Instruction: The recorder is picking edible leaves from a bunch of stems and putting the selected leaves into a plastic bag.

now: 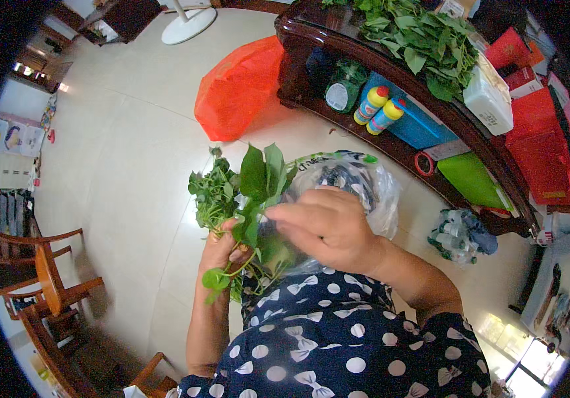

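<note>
A bunch of green leafy stems [215,191] is held in my left hand [223,248], with trailing leaves hanging below the fist. Beside it, larger green leaves [260,174] stand up between my two hands. My right hand [327,226] is just to the right of these leaves, its fingers bent and the thumb and forefinger close together; whether a leaf or stem is pinched at the fingertips cannot be told. Under the right hand, a clear plastic bag [387,199] with printed writing lies over my lap.
A red plastic bag [238,89] stands on the tiled floor by a dark wooden cabinet [344,30]. More leafy greens [429,45] are heaped on its top. Its lower shelf holds two yellow-and-blue bottles [378,112]. Bagged plastic bottles [456,236] lie right; a wooden chair [49,271] stands left.
</note>
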Motion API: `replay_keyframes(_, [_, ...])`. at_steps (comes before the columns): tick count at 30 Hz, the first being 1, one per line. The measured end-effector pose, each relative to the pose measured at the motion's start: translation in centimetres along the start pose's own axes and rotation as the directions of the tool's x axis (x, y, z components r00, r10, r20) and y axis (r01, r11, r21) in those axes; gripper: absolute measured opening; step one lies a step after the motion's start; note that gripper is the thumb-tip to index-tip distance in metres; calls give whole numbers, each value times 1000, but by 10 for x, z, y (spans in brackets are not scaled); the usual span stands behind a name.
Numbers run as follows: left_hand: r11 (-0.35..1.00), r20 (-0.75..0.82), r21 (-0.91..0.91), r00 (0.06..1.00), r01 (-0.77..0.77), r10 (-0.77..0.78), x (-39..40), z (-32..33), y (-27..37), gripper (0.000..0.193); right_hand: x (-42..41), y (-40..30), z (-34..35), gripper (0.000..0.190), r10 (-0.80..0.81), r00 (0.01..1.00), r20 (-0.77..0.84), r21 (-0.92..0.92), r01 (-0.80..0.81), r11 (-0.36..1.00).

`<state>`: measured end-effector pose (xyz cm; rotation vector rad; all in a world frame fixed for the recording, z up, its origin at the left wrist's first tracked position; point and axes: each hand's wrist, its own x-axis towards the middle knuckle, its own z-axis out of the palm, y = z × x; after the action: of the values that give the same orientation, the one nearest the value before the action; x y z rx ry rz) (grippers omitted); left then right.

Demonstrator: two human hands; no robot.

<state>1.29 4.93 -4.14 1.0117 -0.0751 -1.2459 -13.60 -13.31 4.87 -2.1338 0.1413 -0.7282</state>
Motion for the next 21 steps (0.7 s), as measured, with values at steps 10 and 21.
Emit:
replay_keyframes(10, [998,-165,60,986,6,4,-3,7,4,14,-11,6,17,20,-90,986,139,-190,115,975])
replay_keyframes(21, [936,-142,351,989,7,45,-4,16,4,23,-9,17,31,26,537,818,204,570,-546,615])
